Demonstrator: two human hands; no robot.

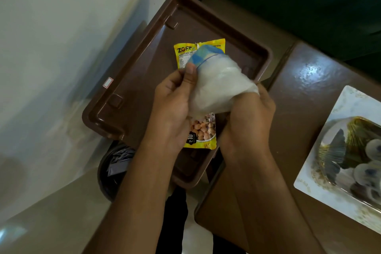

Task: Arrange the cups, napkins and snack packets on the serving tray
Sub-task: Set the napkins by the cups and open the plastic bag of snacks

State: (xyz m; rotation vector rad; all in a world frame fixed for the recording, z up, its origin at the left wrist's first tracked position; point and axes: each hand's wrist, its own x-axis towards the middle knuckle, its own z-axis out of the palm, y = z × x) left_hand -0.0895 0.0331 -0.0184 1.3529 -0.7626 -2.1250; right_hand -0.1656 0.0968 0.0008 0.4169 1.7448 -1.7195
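- Both hands clamped on a white plastic-wrapped bundle with a blue band at its far end; contents hidden by the wrap, possibly a sleeve of cups or napkins, cannot tell which.
- Left hand wrapped round the bundle's left flank, thumb pressed along the wrap just short of the blue band.
- Right hand curled round the bundle's near, bunched end, fingers hidden beneath.
- Long axis of the bundle running from the right hand's grip away and leftward, blue end farthest out past the left thumb.
- Held above the brown serving tray, not resting on it, as far as can be judged.
- Directly beneath the hands: a yellow snack packet, flat on the tray floor, lower part showing between the wrists; a second yellow snack packet just beyond the left thumb, partly covered by the blue end.
- Deciding relation for setting down: packets straight below the grip, bare tray floor to the left of the left hand and beyond; likely a shift that way, axis laid along the tray's long side.
- Neither hand nearer; shared hold.
- Patterned plate well apart, right of the right hand.
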